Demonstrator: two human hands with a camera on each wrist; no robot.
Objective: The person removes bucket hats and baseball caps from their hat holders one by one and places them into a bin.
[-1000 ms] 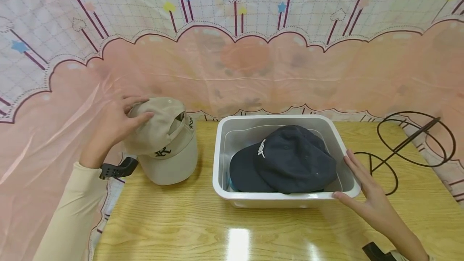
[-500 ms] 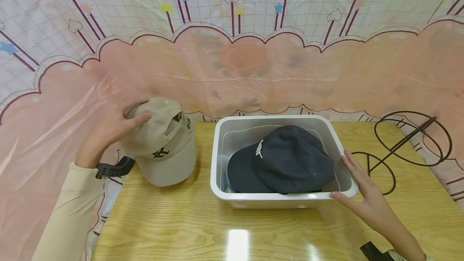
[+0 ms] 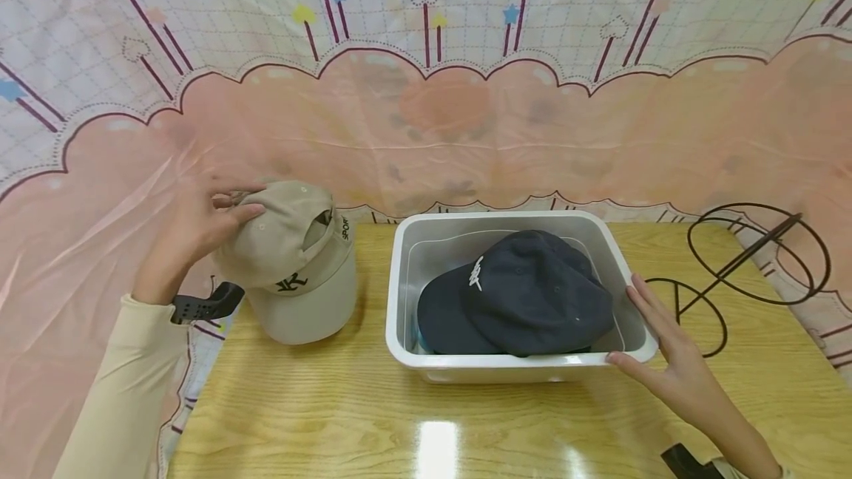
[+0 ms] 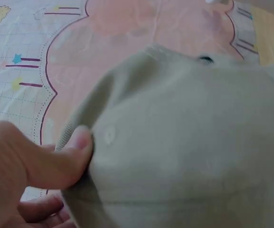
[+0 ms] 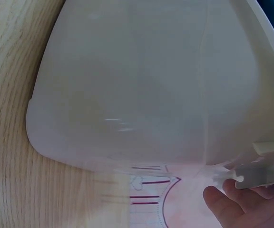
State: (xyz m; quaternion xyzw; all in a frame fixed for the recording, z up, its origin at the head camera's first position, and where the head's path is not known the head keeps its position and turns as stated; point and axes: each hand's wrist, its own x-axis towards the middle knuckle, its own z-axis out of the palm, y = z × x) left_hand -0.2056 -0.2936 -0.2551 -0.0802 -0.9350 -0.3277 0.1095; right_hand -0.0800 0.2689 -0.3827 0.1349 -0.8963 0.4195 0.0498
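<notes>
A beige baseball cap (image 3: 286,242) with a dark monogram on its front sits at the left of the table, brim toward me. My left hand (image 3: 200,224) pinches its crown at the far left side. In the left wrist view the thumb presses on the fabric of the beige cap (image 4: 175,137), while the other fingers are partly hidden behind it. A navy cap (image 3: 526,294) with a white emblem lies in the light grey plastic bin (image 3: 506,361). My right hand (image 3: 679,361) rests with nearly straight fingers on the bin's right rim, its thumb at the front rim.
Thin black cable loops (image 3: 759,257) lie on the table's right side. A patterned pink and white cloth (image 3: 466,109) hangs behind the wooden table (image 3: 319,412) and also covers the area at its left. Something blue shows under the navy cap's brim.
My left hand has shifted slightly left, and the beige cap has tilted and moved a little left with it. The right hand stays at the bin's rim.
</notes>
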